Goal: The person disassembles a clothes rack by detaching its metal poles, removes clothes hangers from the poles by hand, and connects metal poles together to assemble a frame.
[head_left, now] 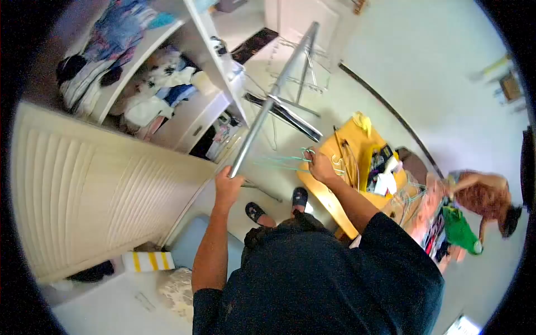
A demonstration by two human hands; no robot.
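My left hand [228, 190] is closed around the near end of the metal top bar [254, 131] of a clothes rack, which slants away from me across the floor. In my right hand [321, 167] are thin green clothes hangers [306, 151], gripped near their hooks. Their lower parts point left toward the rack and are blurred. Close beside this hand is a wooden table [319, 192], with more hangers [353, 162] and a yellow bag [365, 167] holding dark and white items.
Left stands an open wardrobe [201, 114] stuffed with clothes, beside a slatted door panel [106, 173]. On the right, another person [484, 195] handles a green garment [462, 230] near piled clothes [429, 206]. A blue-grey object [198, 240] and a striped box [148, 261] lie low at left.
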